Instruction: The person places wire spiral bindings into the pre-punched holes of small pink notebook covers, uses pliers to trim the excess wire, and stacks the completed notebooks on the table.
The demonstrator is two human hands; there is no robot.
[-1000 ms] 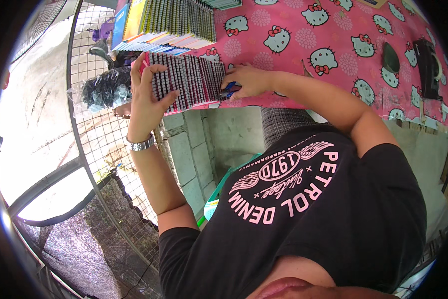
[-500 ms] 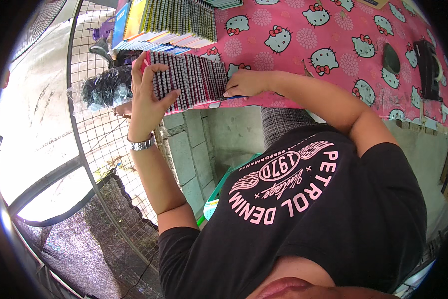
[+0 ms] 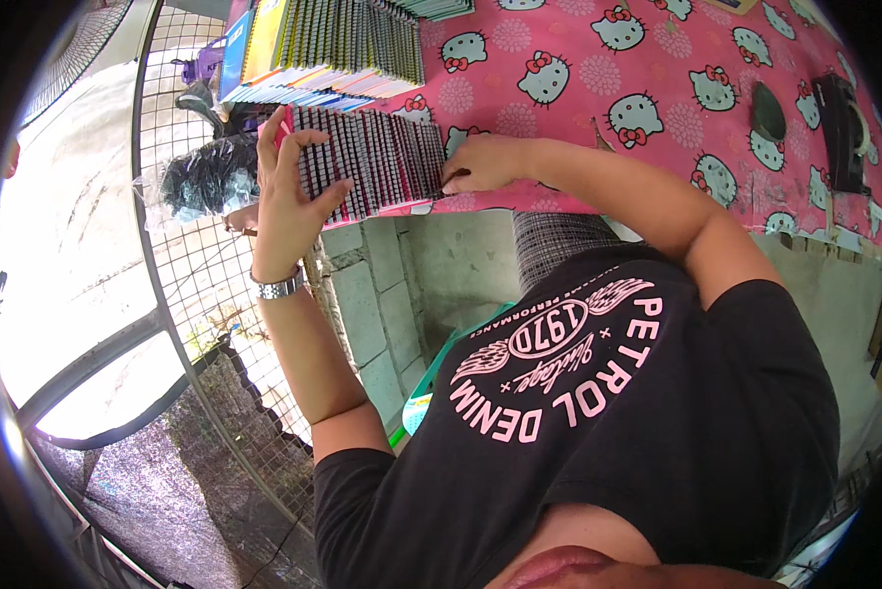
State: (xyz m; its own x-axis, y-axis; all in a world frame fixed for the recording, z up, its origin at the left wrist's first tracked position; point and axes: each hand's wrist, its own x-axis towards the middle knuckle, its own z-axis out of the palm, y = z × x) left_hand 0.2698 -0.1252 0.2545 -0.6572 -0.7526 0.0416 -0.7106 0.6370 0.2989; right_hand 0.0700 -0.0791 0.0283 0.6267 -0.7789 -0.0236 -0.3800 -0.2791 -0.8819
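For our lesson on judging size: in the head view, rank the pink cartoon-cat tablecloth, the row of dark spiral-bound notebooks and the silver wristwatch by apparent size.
1. Pink cartoon-cat tablecloth
2. Row of dark spiral-bound notebooks
3. Silver wristwatch

I see left hand [image 3: 289, 201] clamped on the near end of a row of spiral-bound notebooks [image 3: 372, 162], thumb across the spines. Right hand [image 3: 480, 162] fingertips press the row's far end. Pink cartoon-cat tablecloth [image 3: 598, 118] underneath; second notebook stack [image 3: 333, 44] beyond the fingers.
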